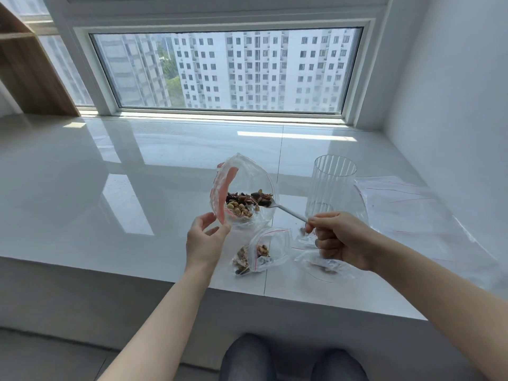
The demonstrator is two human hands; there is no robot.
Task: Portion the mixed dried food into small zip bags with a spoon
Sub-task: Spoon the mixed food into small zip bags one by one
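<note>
Your right hand point(336, 239) grips spoon point(286, 211), bowl pointing far-left into open bag point(244, 193) your left-hand fingers point(217, 229) pinch at the near rim, w/ small zip bag point(270, 247) on desk point(110, 188) just below.

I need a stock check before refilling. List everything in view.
Held bag: one, clear with red zip, part-filled with mixed dried food, above the ledge.
Spoon: one, white, bowl at the held bag's mouth.
Small bags: two or more, clear with red zips, holding food, on the ledge's near edge.
Glass: one, clear, ribbed, right of the held bag.
Empty bags: a pile, clear, far right.
Ledge: one, white, glossy.
Left hand: pinches the held bag.
Right hand: grips the spoon.
</note>
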